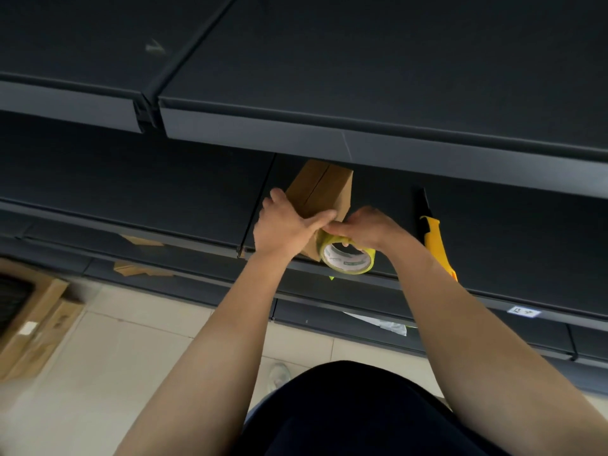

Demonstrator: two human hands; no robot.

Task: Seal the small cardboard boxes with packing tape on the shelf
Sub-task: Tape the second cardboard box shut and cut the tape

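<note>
Steadying cardboard box (320, 189) with left hand (285, 227) (fingers wrapped), right hand (363, 228) pinching tape roll (348, 256), 1 shelf (493, 232).

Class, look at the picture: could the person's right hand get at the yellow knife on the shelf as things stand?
Probably yes, once freed. The knife lies uncovered on the shelf just right of the right hand, nothing between them; but that hand holds the tape roll.

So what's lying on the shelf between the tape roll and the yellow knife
In the head view, only the right hand and wrist cross that stretch. Below them, the dark shelf between the tape roll and the yellow knife looks bare.
</note>
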